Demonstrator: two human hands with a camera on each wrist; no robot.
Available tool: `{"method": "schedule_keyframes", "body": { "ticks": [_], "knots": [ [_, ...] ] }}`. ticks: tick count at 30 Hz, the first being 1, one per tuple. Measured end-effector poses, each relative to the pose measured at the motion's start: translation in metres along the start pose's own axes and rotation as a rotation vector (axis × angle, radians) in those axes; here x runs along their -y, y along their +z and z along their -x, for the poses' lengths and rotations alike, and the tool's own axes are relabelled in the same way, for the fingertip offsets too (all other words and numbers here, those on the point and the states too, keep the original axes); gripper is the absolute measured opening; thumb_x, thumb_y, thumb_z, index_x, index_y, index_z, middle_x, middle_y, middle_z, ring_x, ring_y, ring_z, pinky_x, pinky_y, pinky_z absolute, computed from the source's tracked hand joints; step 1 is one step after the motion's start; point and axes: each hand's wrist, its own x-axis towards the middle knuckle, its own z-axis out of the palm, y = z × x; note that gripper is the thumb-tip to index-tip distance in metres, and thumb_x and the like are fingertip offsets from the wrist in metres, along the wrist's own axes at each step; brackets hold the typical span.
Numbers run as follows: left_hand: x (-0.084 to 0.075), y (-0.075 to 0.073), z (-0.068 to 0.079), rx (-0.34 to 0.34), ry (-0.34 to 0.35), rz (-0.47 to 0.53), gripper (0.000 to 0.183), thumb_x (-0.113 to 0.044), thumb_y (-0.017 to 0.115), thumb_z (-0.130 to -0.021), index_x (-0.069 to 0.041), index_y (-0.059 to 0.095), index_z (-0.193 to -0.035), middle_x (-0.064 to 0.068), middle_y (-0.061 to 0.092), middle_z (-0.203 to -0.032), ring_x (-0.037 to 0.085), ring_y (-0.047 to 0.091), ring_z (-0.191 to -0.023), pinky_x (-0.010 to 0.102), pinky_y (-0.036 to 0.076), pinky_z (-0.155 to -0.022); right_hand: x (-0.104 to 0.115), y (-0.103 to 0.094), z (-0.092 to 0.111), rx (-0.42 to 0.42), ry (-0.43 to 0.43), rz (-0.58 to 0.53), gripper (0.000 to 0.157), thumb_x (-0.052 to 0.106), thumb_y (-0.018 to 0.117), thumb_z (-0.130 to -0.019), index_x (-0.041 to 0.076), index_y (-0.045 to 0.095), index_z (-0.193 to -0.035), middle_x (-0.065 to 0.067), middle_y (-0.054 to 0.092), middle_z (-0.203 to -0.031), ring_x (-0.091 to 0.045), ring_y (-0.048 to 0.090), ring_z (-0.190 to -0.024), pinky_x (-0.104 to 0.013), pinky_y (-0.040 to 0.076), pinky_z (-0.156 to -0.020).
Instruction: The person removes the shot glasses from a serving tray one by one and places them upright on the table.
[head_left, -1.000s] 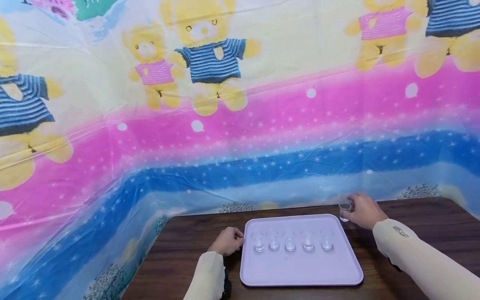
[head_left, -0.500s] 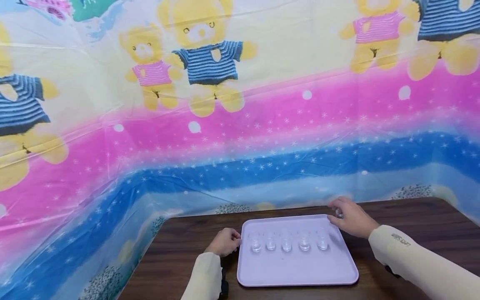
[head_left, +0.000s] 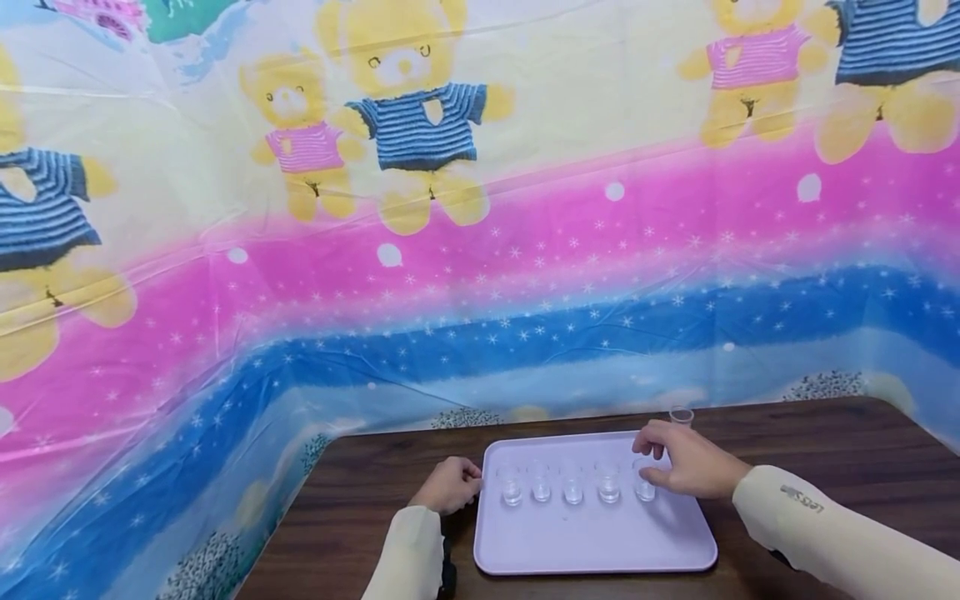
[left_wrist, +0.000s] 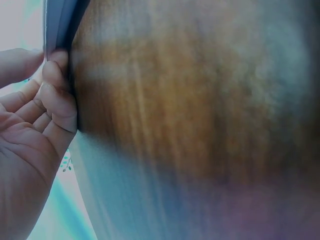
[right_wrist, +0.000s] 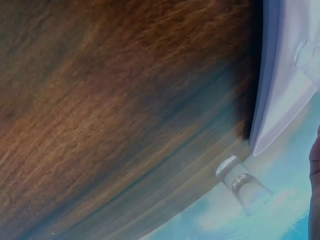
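Observation:
A lilac tray (head_left: 592, 546) lies on the table, bearing a row of several small clear cups (head_left: 573, 490). At its left rim is my left hand (head_left: 447, 484); the left wrist view shows thumb and curled fingers (left_wrist: 60, 97) pinching the tray's edge. My right hand (head_left: 693, 460) reaches over the tray's right side. Its thumb and fingers are spread around the rightmost cup (head_left: 645, 492), and I cannot tell whether they touch it. Behind this hand, off the tray, stands another clear cup (head_left: 681, 415), also seen upright in the right wrist view.
The dark wooden table (head_left: 840, 450) reaches back to a hanging cloth (head_left: 525, 250) printed with bears. In the right wrist view, the lone cup (right_wrist: 242, 185) stands near the table's back edge, just beyond the tray's corner.
My right hand has let go of the cup at the tray's back right corner. It has moved left and nearer, to the rightmost cup on the tray. My left hand stays put.

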Motion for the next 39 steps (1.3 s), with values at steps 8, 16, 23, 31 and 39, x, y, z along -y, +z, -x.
{"method": "schedule_keyframes", "body": {
  "ticks": [8, 16, 23, 31, 39],
  "knots": [
    [-0.001, 0.000, 0.001, -0.002, -0.005, 0.006, 0.007, -0.007, 0.061, -0.091, 0.000, 0.061, -0.093, 0.005, 0.057, -0.070, 0.017, 0.054, -0.060, 0.031, 0.047, -0.055, 0.004, -0.003, 0.000, 0.030, -0.003, -0.015, 0.024, 0.017, 0.075, -0.074, 0.016, 0.062, -0.094, 0.009, 0.053, -0.085, -0.011, 0.049, -0.077, -0.029, 0.043, -0.068],
    [0.001, 0.001, 0.002, 0.003, -0.015, 0.017, 0.006, -0.007, 0.061, -0.091, -0.001, 0.060, -0.093, 0.005, 0.057, -0.071, 0.018, 0.054, -0.061, 0.032, 0.047, -0.055, 0.003, -0.001, -0.001, 0.047, -0.020, -0.035, 0.024, 0.015, 0.076, -0.073, 0.015, 0.062, -0.093, 0.007, 0.053, -0.084, -0.011, 0.048, -0.075, -0.028, 0.042, -0.065],
    [0.004, 0.003, -0.001, 0.009, -0.025, 0.015, 0.006, -0.008, 0.061, -0.091, -0.003, 0.060, -0.093, 0.005, 0.057, -0.071, 0.017, 0.055, -0.062, 0.031, 0.047, -0.056, -0.001, -0.002, -0.002, 0.016, -0.002, 0.016, 0.026, 0.016, 0.077, -0.074, 0.015, 0.062, -0.095, 0.008, 0.051, -0.084, -0.009, 0.047, -0.074, -0.026, 0.043, -0.064],
    [0.001, 0.001, 0.001, 0.007, -0.017, 0.017, 0.006, -0.007, 0.061, -0.091, -0.002, 0.060, -0.093, 0.005, 0.056, -0.071, 0.018, 0.054, -0.061, 0.031, 0.047, -0.055, -0.009, -0.021, -0.004, -0.094, 0.021, 0.057, 0.025, 0.014, 0.077, -0.076, 0.010, 0.064, -0.097, 0.005, 0.054, -0.083, -0.012, 0.049, -0.071, -0.026, 0.042, -0.060],
    [0.001, 0.001, 0.001, 0.001, -0.015, 0.011, 0.006, -0.007, 0.060, -0.091, -0.001, 0.060, -0.093, 0.005, 0.057, -0.070, 0.017, 0.054, -0.061, 0.032, 0.047, -0.055, -0.028, -0.034, 0.004, -0.170, 0.047, 0.054, 0.025, 0.010, 0.076, -0.076, 0.006, 0.063, -0.097, -0.001, 0.058, -0.087, -0.010, 0.050, -0.070, -0.028, 0.045, -0.059]
  ]
}}
